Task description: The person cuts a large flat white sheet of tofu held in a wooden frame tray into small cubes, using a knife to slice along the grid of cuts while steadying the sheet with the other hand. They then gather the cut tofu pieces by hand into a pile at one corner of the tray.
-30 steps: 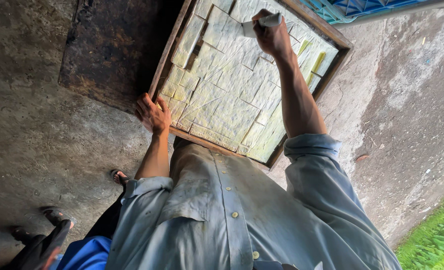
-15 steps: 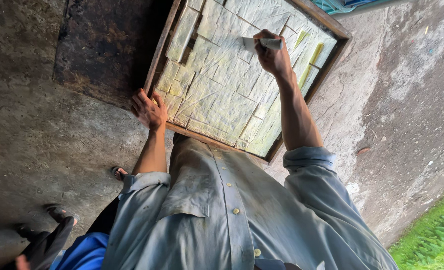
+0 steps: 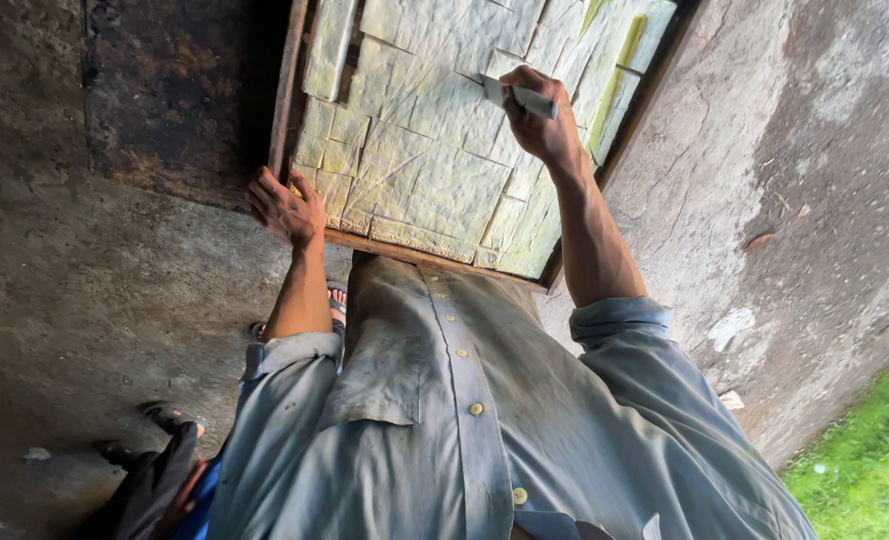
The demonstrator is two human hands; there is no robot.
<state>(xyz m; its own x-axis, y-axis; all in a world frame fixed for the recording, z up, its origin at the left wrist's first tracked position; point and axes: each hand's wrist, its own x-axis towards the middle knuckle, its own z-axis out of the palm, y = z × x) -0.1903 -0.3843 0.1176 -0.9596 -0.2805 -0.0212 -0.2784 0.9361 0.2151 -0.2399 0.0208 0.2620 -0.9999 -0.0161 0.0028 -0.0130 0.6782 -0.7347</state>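
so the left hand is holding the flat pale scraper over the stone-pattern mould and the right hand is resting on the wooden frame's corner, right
Not quite: the hands are swapped. In the head view the right hand grips the flat pale scraper over the stone-pattern mould, and the left hand rests on the wooden frame at its corner.

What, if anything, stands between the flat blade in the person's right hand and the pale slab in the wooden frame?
Nothing visible does. The right hand grips the flat blade, whose tip already meets the pale slab. The left hand rests apart on the corner of the wooden frame.
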